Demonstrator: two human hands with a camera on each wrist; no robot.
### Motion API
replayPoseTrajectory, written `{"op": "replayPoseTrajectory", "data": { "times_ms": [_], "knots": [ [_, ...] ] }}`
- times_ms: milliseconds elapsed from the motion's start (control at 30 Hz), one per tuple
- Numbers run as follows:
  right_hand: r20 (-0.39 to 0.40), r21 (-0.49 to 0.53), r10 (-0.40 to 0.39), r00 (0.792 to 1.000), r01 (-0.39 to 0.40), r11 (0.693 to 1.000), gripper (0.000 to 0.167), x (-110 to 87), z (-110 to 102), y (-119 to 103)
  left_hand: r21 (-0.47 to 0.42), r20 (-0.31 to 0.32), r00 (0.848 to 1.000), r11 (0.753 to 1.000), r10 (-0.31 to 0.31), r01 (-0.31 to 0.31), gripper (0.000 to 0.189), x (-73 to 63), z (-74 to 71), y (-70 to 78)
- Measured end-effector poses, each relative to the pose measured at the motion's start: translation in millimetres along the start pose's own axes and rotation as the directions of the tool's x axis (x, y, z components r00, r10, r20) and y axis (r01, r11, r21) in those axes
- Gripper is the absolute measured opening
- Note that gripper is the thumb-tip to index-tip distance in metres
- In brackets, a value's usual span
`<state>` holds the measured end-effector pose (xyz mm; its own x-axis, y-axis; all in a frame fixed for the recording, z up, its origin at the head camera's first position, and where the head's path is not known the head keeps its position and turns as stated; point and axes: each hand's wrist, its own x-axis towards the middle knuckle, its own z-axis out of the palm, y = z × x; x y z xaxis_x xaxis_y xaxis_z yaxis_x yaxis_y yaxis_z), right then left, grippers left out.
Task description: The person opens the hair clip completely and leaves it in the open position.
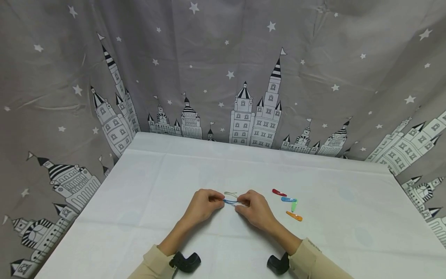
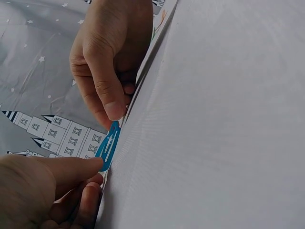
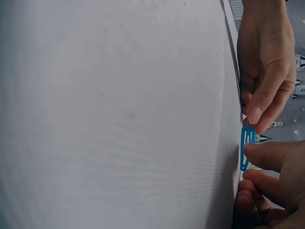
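A blue snap hair clip (image 1: 230, 201) is held between the two hands in the middle of the table, its metal strips standing apart. My left hand (image 1: 203, 204) pinches one end between thumb and fingers. At the opposite end, my right hand (image 1: 257, 209) pinches it too. The wrist views show the slotted clip (image 2: 109, 147) close over the white cloth, with a thumb at each end. Just behind it lies a pale hair clip (image 1: 230, 193).
Right of the hands lie a red clip (image 1: 279, 192), a light blue clip (image 1: 287, 199), a green clip (image 1: 294, 205) and an orange clip (image 1: 294, 216). A white cloth (image 1: 156, 178) covers the table. Behind hangs a grey curtain (image 1: 209, 46) with castles and stars.
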<state>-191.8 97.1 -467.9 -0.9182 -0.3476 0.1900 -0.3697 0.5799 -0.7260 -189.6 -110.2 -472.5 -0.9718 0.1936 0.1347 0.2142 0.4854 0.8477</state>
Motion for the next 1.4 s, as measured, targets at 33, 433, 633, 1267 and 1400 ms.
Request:
{"op": "replayPoseTrajectory", "data": {
  "times_ms": [33, 433, 633, 1267, 1400],
  "knots": [
    [0.002, 0.005, 0.001, 1.0, -0.001, 1.0, 0.016, -0.3, -0.2, -0.2, -0.002, 0.0, 1.0, 1.0, 0.001, -0.001, 0.012, -0.3, 0.1, -0.3],
    [0.04, 0.051, 0.061, 0.997, -0.063, 0.997, 0.021, -6.5, -7.5, -4.8, -0.043, 0.01, 1.0, 0.999, 0.013, -0.012, 0.014, 0.5, -1.4, 0.9],
    [0.128, 0.102, 0.055, 0.99, -0.068, 0.992, 0.022, -14.6, -27.7, -7.0, -0.131, 0.032, 0.999, 0.991, 0.024, -0.02, 0.015, 3.4, 2.2, 15.4],
    [-0.043, 0.074, 0.153, 0.987, -0.15, 0.986, 0.018, -27.0, -118.5, 54.3, -0.162, 0.114, 0.99, 0.985, 0.085, -0.066, 0.019, 48.9, 63.6, 70.9],
    [-0.069, 0.022, 0.171, 0.983, -0.17, 0.985, 0.02, -24.9, -132.6, 71.5, -0.161, 0.123, 0.991, 0.986, 0.062, -0.042, 0.019, 62.1, 77.3, 73.6]
  ]
}}
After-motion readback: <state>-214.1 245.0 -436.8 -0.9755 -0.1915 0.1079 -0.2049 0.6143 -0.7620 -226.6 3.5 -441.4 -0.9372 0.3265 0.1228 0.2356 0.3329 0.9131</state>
